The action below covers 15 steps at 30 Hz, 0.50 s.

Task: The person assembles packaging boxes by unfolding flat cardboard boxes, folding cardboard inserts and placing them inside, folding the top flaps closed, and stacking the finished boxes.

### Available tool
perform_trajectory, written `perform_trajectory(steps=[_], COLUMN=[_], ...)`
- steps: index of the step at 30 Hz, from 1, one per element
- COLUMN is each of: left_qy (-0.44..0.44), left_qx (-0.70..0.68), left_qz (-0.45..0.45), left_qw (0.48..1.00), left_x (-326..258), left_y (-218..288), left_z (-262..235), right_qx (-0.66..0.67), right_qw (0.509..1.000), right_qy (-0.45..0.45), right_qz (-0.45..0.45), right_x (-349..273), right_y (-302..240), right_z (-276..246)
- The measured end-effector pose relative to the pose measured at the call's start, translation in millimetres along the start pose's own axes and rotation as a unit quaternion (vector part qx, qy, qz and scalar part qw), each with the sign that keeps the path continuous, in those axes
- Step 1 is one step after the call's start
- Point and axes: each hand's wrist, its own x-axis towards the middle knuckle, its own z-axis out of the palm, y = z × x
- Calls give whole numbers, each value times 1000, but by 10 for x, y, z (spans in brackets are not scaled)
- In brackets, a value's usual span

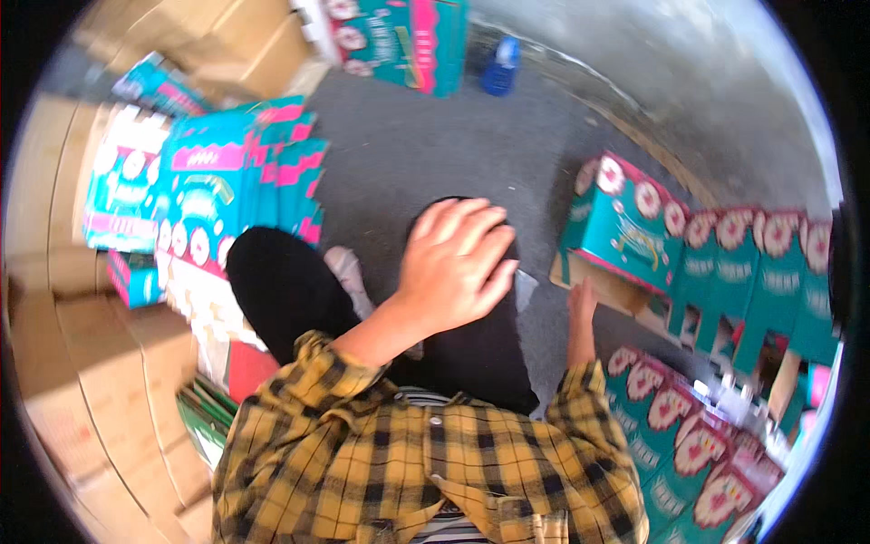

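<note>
My left hand (458, 263) lies on my black-trousered right knee, palm down, its fingers spread and holding nothing. Lower to the right, my right hand (583, 306) is at the near left corner of a teal carton (632, 227) with pink edging and round flower-like prints. A bare brown cardboard edge (616, 288) shows along that carton's base, beside the fingers. The fingers are small and blurred, so whether they grip the edge or only touch it is unclear.
Flat teal and pink cartons (208, 181) are stacked at left, near brown boxes (100, 363). More teal cartons stand in rows at right (743, 272) and lower right (671, 435). A blue bottle (500, 68) and another teal carton (399, 45) stand by the far grey wall (671, 63).
</note>
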Motion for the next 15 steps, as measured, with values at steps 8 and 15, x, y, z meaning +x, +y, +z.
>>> perform_trajectory(steps=[8,15], left_qy=[33,122], left_qx=[22,-245], left_qz=[-26,-98], left_qw=[999,957], left_x=[-323,-902], left_y=[-108,-152], left_z=[-157,-1049], right_qx=[-293,-182], right_qw=[914,949], right_qy=[-279,-251], right_qz=[21,-56], right_x=[-1440,-1229], right_y=[-506,-1455], right_z=[1754,2208])
